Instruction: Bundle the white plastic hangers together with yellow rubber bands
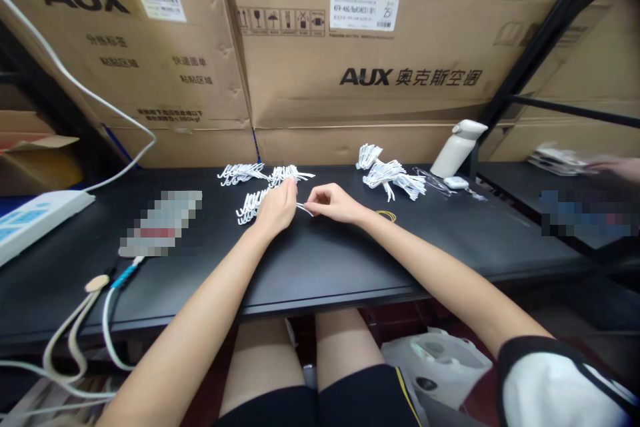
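Observation:
A thin white strip spans the short gap between my two hands above the black table. My left hand is closed on one end, beside a bunch of white hooked pieces. The other end is pinched between the thumb and finger of my right hand. Behind my left hand lie two more white bunches, one at the left and one just beyond my fingers. Further right are bundled white strips and a smaller bundle. Yellow bands rest near my right wrist.
A white bottle and a small white case stand at the back right. At left are a phone with a cable and a power strip. Cardboard boxes line the back. Another person's hand is at far right.

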Motion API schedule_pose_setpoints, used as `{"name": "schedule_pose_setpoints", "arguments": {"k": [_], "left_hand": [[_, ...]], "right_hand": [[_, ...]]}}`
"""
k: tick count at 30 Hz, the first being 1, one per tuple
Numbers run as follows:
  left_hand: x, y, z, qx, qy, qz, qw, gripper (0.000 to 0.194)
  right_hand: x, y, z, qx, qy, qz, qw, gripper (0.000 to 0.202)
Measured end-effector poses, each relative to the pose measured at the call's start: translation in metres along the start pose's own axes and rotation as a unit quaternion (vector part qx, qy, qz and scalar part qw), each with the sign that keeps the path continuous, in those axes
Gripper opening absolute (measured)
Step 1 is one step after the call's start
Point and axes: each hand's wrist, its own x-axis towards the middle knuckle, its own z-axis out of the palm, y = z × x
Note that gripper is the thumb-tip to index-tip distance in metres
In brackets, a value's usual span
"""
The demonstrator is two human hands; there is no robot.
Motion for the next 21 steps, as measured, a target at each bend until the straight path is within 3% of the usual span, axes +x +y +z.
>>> {"name": "schedule_pose_setpoints", "arguments": {"k": [21], "left_hand": [[-0.0013,0.0023,0.002,0.073,-0.051,0.017,0.996,0.04]], "right_hand": [[-0.0009,0.0048,0.0047,-0.059,-0.039,-0.036,0.997,0.018]]}}
